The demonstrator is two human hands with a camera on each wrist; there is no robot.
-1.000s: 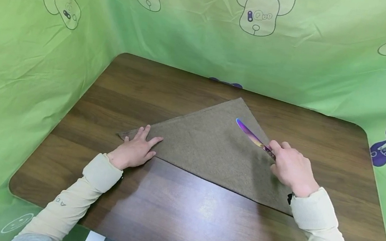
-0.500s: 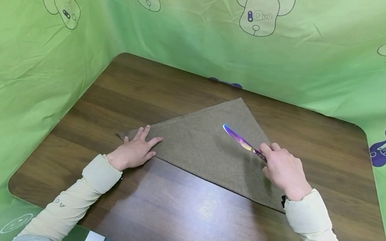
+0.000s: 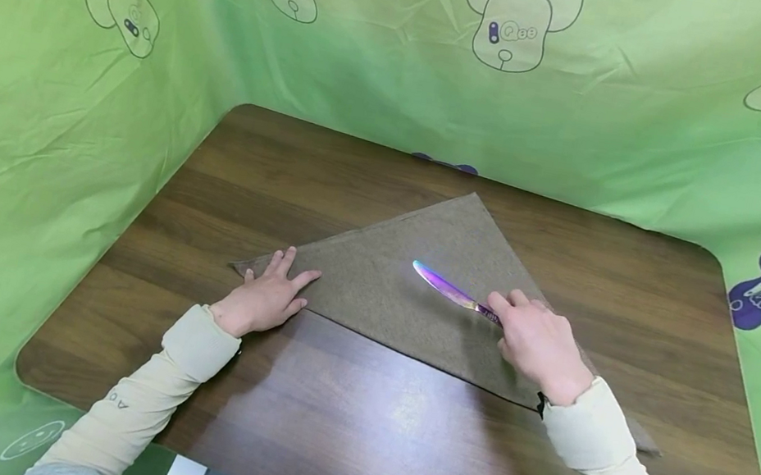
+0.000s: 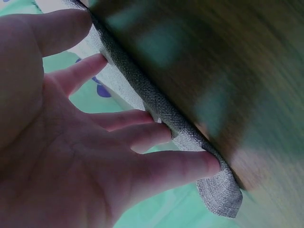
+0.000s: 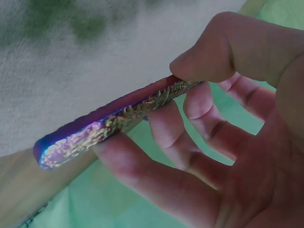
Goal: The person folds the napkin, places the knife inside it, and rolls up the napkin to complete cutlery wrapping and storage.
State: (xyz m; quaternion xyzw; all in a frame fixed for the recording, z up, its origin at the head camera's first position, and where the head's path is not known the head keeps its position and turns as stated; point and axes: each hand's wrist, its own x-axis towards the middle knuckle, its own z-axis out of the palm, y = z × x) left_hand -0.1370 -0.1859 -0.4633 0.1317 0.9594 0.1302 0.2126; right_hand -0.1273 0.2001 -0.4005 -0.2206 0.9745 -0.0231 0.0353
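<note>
A brown-grey cloth napkin [image 3: 375,270], folded into a triangle, lies on the table with its long folded edge toward the person. My left hand [image 3: 267,294] rests on its left corner, fingers spread and straight; in the left wrist view the fingertips touch the cloth [image 4: 128,71] along its edge. Over the right half of the napkin, my right hand [image 3: 539,342] pinches a table knife [image 3: 445,288] by its handle. The knife has a rainbow purple-blue finish and its blade points to the far left. Close up, the patterned handle [image 5: 99,126] sits between thumb and fingertips.
The wooden table [image 3: 211,177] has rounded corners and a bright reflection near its front. Green printed fabric [image 3: 378,63] hangs behind it and at both sides. Part of the napkin's right corner [image 3: 643,439] shows past the right sleeve.
The right hand has moved left and toward the person with the knife, uncovering the napkin's right corner. The left hand and the napkin have stayed in place.
</note>
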